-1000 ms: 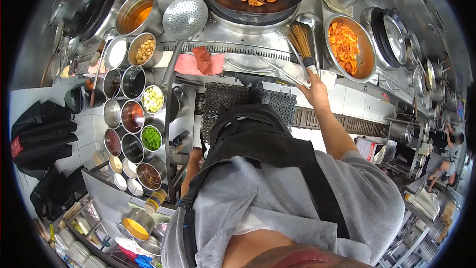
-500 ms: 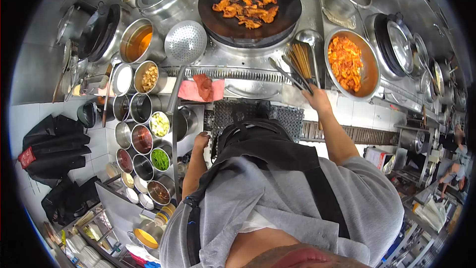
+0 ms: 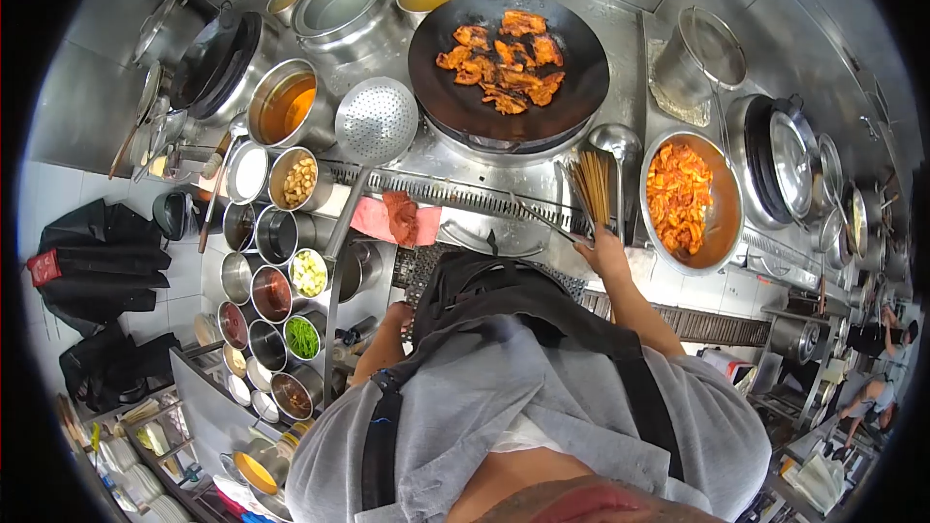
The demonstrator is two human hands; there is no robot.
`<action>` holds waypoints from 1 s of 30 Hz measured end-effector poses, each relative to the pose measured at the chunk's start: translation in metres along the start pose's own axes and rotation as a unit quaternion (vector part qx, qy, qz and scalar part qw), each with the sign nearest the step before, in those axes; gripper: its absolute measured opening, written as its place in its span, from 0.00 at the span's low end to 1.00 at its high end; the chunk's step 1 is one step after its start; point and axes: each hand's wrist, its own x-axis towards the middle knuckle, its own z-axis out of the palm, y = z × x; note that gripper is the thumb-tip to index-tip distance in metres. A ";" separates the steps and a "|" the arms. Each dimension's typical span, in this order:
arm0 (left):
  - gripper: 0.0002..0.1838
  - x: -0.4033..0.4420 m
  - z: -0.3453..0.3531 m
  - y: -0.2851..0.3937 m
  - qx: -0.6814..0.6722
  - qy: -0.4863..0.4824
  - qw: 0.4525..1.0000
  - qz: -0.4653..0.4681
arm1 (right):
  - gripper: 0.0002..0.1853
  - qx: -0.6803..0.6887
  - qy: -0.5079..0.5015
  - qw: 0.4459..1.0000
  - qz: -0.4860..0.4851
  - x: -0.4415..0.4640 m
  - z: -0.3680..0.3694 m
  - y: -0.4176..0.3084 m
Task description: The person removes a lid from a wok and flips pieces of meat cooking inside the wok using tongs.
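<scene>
A pair of metal tongs (image 3: 550, 216) is in my right hand (image 3: 605, 254), whose fingers are closed round the handle end. Beside that hand stands a bundle of thin wooden sticks (image 3: 590, 184), with a ladle (image 3: 616, 142) to its right. Several browned meat pieces (image 3: 524, 22) lie in the black wok (image 3: 436, 97) ahead. To the right of the sticks is a steel bowl (image 3: 725, 203) of red-coated raw pieces (image 3: 678, 196). My left hand (image 3: 395, 316) hangs low near the left counter's edge; its fingers are too small to make out.
A perforated skimmer (image 3: 377, 121) and a red cloth (image 3: 400, 217) lie left of the wok. Steel pots of ingredients (image 3: 309, 273) line the left side. A lidded pot (image 3: 790, 160) stands at the right. Another person (image 3: 875, 397) is far off at the right.
The view has tilted up, showing the whole wok and its far handle. My right hand still holds the tongs, now lower beside the sticks. My left hand has moved slightly.
</scene>
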 end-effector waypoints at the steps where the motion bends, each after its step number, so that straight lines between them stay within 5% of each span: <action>1: 0.13 -0.008 -0.012 0.018 -0.036 0.000 0.999 -0.028 | 0.28 -0.032 0.012 0.999 0.002 0.004 0.001 0.000; 3: 0.13 -0.023 -0.045 0.052 -0.069 0.003 0.996 -0.057 | 0.32 -0.064 -0.011 0.998 0.018 0.007 -0.003 -0.007; 5: 0.14 0.033 -0.042 0.027 0.121 0.073 0.984 0.107 | 0.35 -0.106 -0.044 0.992 0.053 0.005 -0.005 -0.019; 6: 0.16 0.055 -0.041 0.017 0.304 0.138 0.907 0.258 | 0.35 -0.108 -0.041 0.992 0.052 0.006 -0.008 -0.025; 7: 0.16 0.047 -0.052 0.026 0.302 0.141 0.906 0.261 | 0.35 -0.118 -0.049 0.990 0.062 0.007 -0.010 -0.031; 9: 0.18 0.031 -0.076 0.043 -0.049 0.151 0.982 0.104 | 0.36 -0.133 -0.056 0.987 0.072 0.006 -0.011 -0.043; 12: 0.20 0.018 -0.094 0.038 -0.061 0.110 0.987 0.100 | 0.34 -0.153 -0.029 0.985 0.077 0.004 -0.003 -0.054; 14: 0.21 0.034 -0.084 0.009 -0.038 0.110 0.988 0.100 | 0.35 -0.144 -0.029 0.983 0.111 0.009 0.002 -0.052; 16: 0.22 0.068 -0.061 -0.035 0.212 0.058 0.942 0.254 | 0.34 -0.126 -0.014 0.986 0.111 0.005 -0.005 -0.051; 17: 0.21 0.057 -0.058 -0.037 0.108 0.037 0.986 0.121 | 0.32 -0.100 0.001 0.989 0.109 -0.001 -0.008 -0.055; 20: 0.19 0.073 -0.028 -0.086 0.131 0.010 0.987 0.097 | 0.24 -0.044 0.050 0.995 0.071 -0.036 -0.027 -0.063; 24: 0.21 0.085 -0.009 -0.122 0.277 -0.042 0.929 0.242 | 0.22 0.055 0.088 0.984 0.143 -0.099 -0.068 -0.086; 26: 0.19 0.103 0.012 -0.137 0.234 -0.031 0.943 0.233 | 0.24 0.099 0.133 0.964 0.208 -0.117 -0.077 -0.085; 28: 0.17 0.110 0.014 -0.131 0.338 -0.116 0.899 0.254 | 0.28 0.097 0.155 0.952 0.247 -0.116 -0.101 -0.117; 30: 0.16 0.107 0.007 -0.117 0.392 -0.156 0.868 0.261 | 0.28 0.021 0.262 0.962 0.079 -0.096 -0.097 -0.088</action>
